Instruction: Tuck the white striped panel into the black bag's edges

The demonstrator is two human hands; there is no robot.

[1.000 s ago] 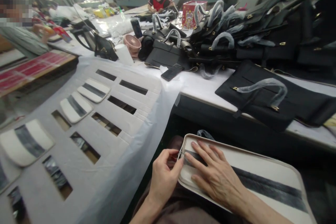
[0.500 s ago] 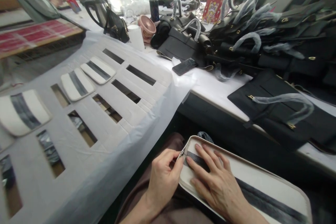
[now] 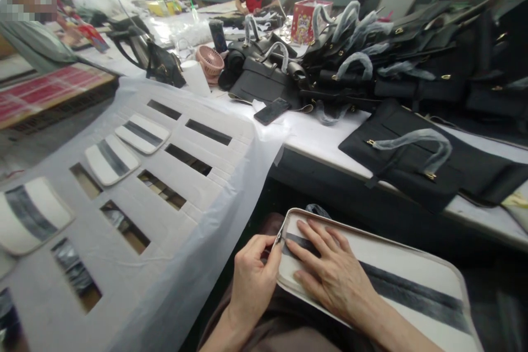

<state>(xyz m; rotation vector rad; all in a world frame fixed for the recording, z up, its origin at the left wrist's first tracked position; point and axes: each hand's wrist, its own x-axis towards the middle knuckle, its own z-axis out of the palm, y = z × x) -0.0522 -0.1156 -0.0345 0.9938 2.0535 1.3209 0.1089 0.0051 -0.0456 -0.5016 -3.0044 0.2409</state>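
Observation:
A cream panel [image 3: 406, 264] with a dark stripe along its middle and a zip round its rim rests on my lap at the bottom right. My right hand [image 3: 334, 278] lies flat on its near end, fingers spread over the stripe. My left hand [image 3: 253, 280] is closed in a pinch at the panel's left edge, thumb and fingers on the small zip pull [image 3: 279, 239].
A white board [image 3: 165, 176] with several rectangular slots fills the left, with three similar cream panels [image 3: 110, 158] lying on it. Black handbags [image 3: 408, 148] with wrapped handles pile up on the table at right, beside a phone [image 3: 271, 111] and pink fan [image 3: 210, 60]. People sit beyond.
Both hands keep their hold on the panel's end. The view tilted down and then back up, so the tables shifted in frame.

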